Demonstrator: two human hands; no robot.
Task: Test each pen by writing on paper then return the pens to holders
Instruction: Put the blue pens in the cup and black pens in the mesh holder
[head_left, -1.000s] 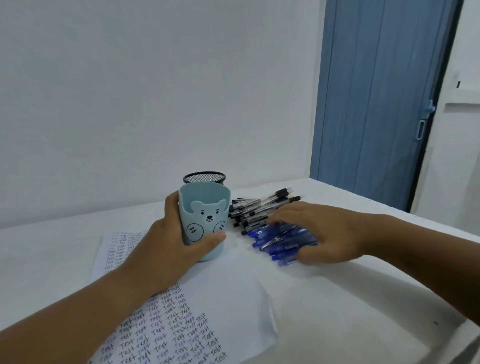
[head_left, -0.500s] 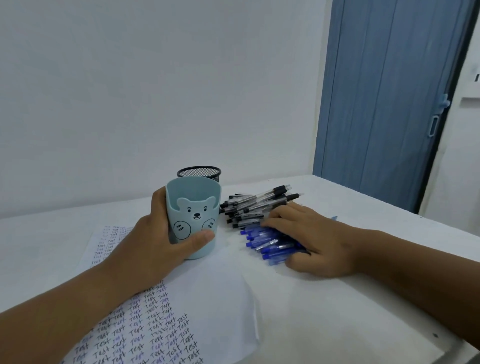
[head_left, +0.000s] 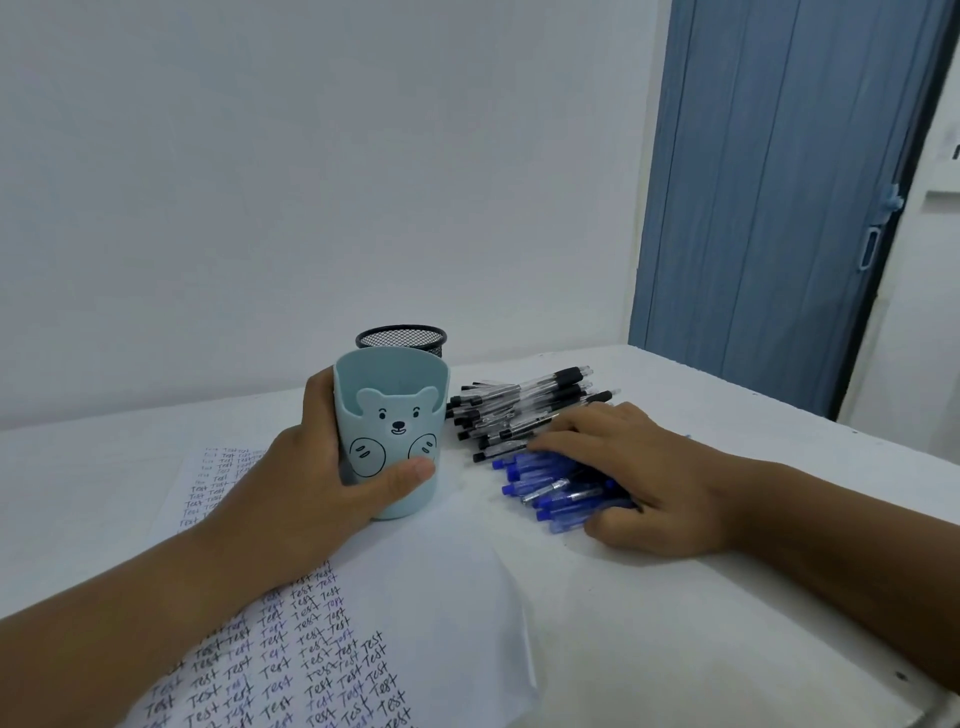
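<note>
**Pen Station: Hand and Object Positions**

The left hand (head_left: 306, 483) grasps the light-blue bear holder (head_left: 390, 431), upright on the paper (head_left: 363, 613), which is covered in handwritten "Test". At 12 o'clock of this holder, just behind it, stands the black mesh holder (head_left: 401, 339). At 3 o'clock lie the black pens (head_left: 519, 410); nearer, the blue pens (head_left: 550, 491). The right hand (head_left: 644, 483) curls over the blue pens, fingers and thumb gathering them against the white table (head_left: 727, 597).
</note>
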